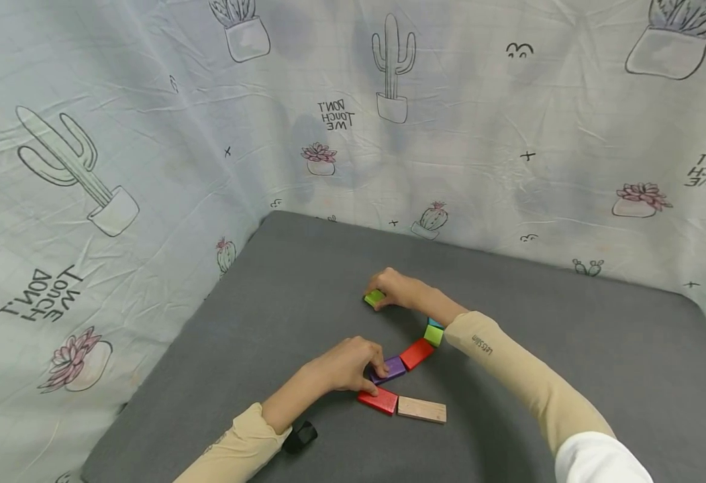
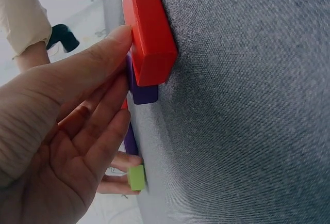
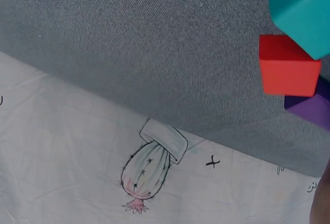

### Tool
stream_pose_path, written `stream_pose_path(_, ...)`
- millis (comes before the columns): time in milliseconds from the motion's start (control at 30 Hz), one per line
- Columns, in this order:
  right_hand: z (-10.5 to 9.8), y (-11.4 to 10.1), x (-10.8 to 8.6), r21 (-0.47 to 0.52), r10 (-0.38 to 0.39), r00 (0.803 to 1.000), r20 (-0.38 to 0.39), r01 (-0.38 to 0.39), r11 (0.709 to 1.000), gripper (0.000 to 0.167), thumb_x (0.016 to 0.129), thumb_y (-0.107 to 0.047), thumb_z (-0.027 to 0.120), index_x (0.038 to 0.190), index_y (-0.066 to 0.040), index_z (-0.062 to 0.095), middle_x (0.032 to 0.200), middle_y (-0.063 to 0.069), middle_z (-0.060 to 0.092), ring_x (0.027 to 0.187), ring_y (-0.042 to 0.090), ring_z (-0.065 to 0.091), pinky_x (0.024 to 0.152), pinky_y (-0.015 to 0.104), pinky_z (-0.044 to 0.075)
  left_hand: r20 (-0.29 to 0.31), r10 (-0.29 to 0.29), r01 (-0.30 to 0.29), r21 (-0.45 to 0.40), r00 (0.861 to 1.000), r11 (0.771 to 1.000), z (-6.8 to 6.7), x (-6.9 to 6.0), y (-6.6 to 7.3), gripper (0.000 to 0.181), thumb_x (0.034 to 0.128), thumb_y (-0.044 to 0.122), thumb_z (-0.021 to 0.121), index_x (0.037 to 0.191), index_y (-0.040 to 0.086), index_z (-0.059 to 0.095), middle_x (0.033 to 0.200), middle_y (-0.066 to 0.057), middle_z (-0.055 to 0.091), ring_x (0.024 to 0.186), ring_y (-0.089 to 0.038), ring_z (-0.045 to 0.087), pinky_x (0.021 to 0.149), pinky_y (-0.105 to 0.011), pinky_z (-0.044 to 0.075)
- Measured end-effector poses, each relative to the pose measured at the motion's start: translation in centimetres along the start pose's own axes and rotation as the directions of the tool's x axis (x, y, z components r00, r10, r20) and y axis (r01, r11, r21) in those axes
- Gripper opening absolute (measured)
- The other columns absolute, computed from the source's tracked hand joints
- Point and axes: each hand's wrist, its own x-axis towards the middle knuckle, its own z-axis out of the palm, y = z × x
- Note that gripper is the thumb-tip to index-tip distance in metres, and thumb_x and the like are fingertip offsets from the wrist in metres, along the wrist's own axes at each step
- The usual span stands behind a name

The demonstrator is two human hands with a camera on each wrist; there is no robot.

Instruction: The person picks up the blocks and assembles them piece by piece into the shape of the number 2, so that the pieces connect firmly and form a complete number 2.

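In the head view my left hand (image 1: 343,365) leans over the blocks, its thumb touching a red block (image 1: 379,400) and its fingertips on a purple block (image 1: 395,367). The left wrist view shows the thumb against the side of that red block (image 2: 149,33), the other fingers nearly straight. Farther back, my right hand (image 1: 398,288) pinches a lime green block (image 1: 374,298) between thumb and fingers. Another red block (image 1: 417,353), a second lime green block (image 1: 433,335) and a teal block (image 1: 434,322) continue the line from the purple one, partly under the right forearm.
A plain wooden block (image 1: 422,410) lies end to end with the near red block. A black device (image 1: 300,437) sits by the left wrist. Behind the grey table (image 1: 570,335) hangs a pale cactus-print cloth (image 1: 462,134), with more of it at the left.
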Motion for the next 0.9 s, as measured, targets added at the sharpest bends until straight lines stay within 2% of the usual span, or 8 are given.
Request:
stream_pose_path(133, 0.2, 0.1, -0.1, -0.008, 0.018, 1.000, 0.010, -0.018, 1.000, 0.034, 0.077, -0.012, 0.079, 0.105, 0.004, 0.071, 0.103, 0.014, 0.069, 0.090, 0.021, 0.066, 0.074, 0.029, 0.053, -0.003, 0.001, -0.001, -0.003, 1.000, 1.000, 0.1, 0.1, 0.0, 0.026, 0.0702, 0.025, 0.087, 0.094, 0.017, 0.078, 0.090, 0.013, 0.066, 0.086, 0.000, 0.060, 0.081, -0.018, 0.047)
stream_pose_path(267, 0.1, 0.2, -0.2, -0.017, 0.023, 1.000, 0.001, -0.023, 1.000, 0.034, 0.076, -0.012, 0.080, 0.105, 0.004, 0.071, 0.102, 0.015, 0.070, 0.088, 0.021, 0.065, 0.073, 0.029, 0.053, -0.005, 0.003, -0.003, -0.003, 1.000, 1.000, 0.1, 0.1, 0.0, 0.026, 0.0701, 0.026, 0.087, 0.094, 0.017, 0.079, 0.089, 0.013, 0.065, 0.086, 0.000, 0.060, 0.080, -0.017, 0.048)
stream_pose_path(467, -0.1, 0.4, -0.2, -0.035, 0.033, 0.999, 0.028, -0.033, 0.999, 0.034, 0.077, -0.015, 0.079, 0.105, 0.003, 0.071, 0.103, 0.014, 0.070, 0.091, 0.021, 0.066, 0.076, 0.029, 0.053, -0.001, -0.003, 0.003, -0.014, 1.000, 1.000, 0.0, 0.0, 0.1, 0.027, 0.0705, 0.025, 0.086, 0.094, 0.017, 0.078, 0.088, 0.013, 0.065, 0.084, 0.000, 0.059, 0.080, -0.017, 0.047)
stream_pose_path(767, -0.6, 0.3, -0.4, -0.067, 0.110, 0.992, 0.060, -0.106, 0.992, 0.040, 0.077, -0.024, 0.080, 0.111, -0.005, 0.072, 0.109, 0.008, 0.070, 0.097, 0.021, 0.063, 0.085, 0.036, 0.050, 0.004, -0.027, 0.027, -0.018, 1.000, 0.999, -0.2, 0.2, 0.4, 0.025, 0.0704, 0.025, 0.086, 0.093, 0.017, 0.079, 0.089, 0.013, 0.065, 0.086, 0.000, 0.060, 0.081, -0.018, 0.047)
stream_pose_path(900, -1.5, 0.4, -0.8, -0.014, 0.146, 0.988, 0.055, -0.145, 0.989, 0.047, 0.077, -0.026, 0.080, 0.117, -0.004, 0.068, 0.118, 0.011, 0.066, 0.109, 0.027, 0.059, 0.093, 0.042, 0.047, 0.008, -0.039, 0.040, -0.019, 0.999, 0.999, -0.4, 0.2, 0.7, 0.023, 0.0711, 0.024, 0.086, 0.091, 0.017, 0.078, 0.089, 0.013, 0.065, 0.085, 0.001, 0.060, 0.080, -0.018, 0.048)
